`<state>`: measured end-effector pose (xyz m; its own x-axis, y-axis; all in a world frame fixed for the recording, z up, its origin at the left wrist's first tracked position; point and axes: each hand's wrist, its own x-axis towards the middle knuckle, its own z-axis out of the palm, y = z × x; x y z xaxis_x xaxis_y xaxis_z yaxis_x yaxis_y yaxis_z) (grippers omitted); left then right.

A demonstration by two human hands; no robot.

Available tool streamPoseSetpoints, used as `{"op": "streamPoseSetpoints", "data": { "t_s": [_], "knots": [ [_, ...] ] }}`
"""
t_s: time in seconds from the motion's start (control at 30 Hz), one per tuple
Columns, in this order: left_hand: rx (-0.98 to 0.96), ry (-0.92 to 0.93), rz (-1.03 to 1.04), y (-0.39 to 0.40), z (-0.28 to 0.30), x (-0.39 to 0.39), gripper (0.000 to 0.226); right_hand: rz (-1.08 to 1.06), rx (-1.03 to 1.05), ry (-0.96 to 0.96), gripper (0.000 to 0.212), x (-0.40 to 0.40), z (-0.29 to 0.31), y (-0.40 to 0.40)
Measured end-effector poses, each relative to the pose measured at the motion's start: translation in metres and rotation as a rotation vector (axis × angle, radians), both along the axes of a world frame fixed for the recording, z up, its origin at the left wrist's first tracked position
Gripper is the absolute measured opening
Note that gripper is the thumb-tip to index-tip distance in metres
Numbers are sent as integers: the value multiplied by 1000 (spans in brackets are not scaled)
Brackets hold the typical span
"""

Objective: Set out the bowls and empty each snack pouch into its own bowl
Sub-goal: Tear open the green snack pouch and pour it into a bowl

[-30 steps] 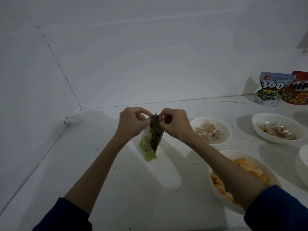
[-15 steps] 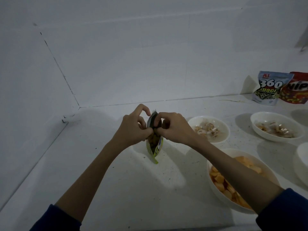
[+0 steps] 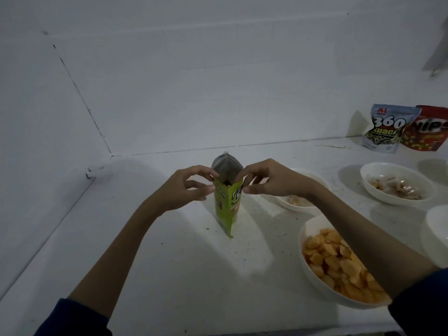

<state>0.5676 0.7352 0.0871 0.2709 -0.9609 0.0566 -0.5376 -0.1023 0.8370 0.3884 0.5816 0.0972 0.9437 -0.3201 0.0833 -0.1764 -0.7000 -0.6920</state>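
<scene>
head | both hands: left hand [image 3: 186,190] and right hand [image 3: 271,183] pinch the green pouch [image 3: 226,204] mouth apart, mid-counter | three bowls filled, this pouch and two back-right-corner pouches unpoured

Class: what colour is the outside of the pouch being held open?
Lime green pouch, seen in the head view.

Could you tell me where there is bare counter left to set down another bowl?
The counter is bare left of the green pouch, out to the wall corner, and in front between the forearms. The right is crowded: bowl of orange snacks, two wrapped-candy bowls, and two standing pouches.
</scene>
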Motion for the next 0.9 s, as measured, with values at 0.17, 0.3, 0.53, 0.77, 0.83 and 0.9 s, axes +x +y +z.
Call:
{"op": "streamPoseSetpoints", "data": {
  "t_s": [0.17,0.3,0.53,0.77,0.83,0.9],
  "knots": [
    [-242,-261,92,-12,-7,0,16,-179,-115,-107,5,13,-12,6],
    [-347,-219,227,-18,-6,-1,15,-311,-150,-142,4,13,-7,-6],
    [-411,-246,396,-24,-22,-19,14,-378,-41,-158,17,11,-9,-6],
    [-367,-20,332,-27,-21,-27,46,-380,99,-254,34,-2,-25,10],
    [-299,333,293,-23,-16,-15,55,-448,85,-305,25,-2,-30,7],
    [-245,382,297,-20,-18,4,57,-477,98,-340,21,-3,-31,4]
  ]
}}
